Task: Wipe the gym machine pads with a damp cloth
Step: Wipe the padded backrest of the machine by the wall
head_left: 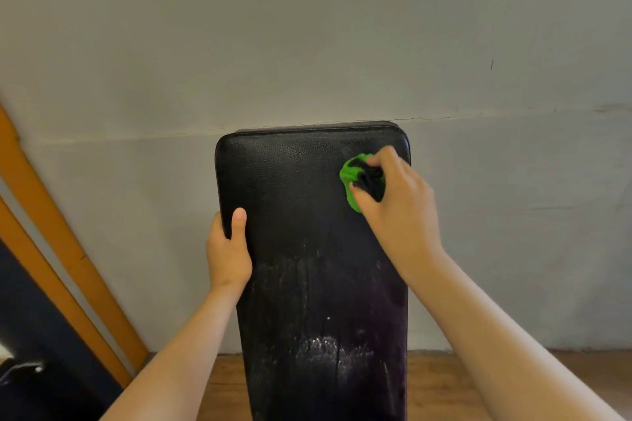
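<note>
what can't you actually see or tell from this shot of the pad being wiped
Head view only:
- black pad: lower end cut off by the bottom edge.
- green cloth: mostly covered by the right hand, full shape unclear.
- left hand: fingers hidden behind the pad's left edge, only the thumb shows.

Green cloth (349, 174) on black pad (301, 202)

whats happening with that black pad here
A person is wiping a long black pad. The right hand grips a bunched green and black cloth against its upper right corner, while the left hand holds the pad's left edge. The lower part shows whitish streaks.
</note>
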Available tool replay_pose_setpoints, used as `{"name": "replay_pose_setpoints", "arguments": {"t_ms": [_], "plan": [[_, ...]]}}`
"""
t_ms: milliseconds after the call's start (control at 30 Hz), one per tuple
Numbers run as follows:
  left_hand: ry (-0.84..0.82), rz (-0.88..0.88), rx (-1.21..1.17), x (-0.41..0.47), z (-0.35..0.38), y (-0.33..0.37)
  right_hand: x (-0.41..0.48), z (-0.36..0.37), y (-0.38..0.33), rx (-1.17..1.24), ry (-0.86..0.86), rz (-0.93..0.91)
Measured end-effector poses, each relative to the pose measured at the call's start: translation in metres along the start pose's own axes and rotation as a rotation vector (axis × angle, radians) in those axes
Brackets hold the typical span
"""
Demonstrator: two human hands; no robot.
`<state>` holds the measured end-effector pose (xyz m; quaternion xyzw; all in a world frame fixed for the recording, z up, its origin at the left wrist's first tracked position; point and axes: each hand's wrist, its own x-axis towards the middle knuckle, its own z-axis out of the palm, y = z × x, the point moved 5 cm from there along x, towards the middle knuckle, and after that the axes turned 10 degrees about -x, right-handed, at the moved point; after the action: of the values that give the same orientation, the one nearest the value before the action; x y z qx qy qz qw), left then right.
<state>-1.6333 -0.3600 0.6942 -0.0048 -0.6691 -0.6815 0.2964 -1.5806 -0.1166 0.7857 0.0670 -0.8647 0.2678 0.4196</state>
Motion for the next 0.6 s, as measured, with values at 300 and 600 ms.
{"name": "replay_pose_setpoints", "arguments": {"t_ms": [300,600], "plan": [[0.011,0.005,0.02,0.0,0.0,-0.001,0.018,-0.03,0.031,0.046,0.116,0.09],[0.035,0.005,0.031,0.001,-0.001,-0.004,-0.033,-0.01,0.059,0.205,0.128,0.269]]}}
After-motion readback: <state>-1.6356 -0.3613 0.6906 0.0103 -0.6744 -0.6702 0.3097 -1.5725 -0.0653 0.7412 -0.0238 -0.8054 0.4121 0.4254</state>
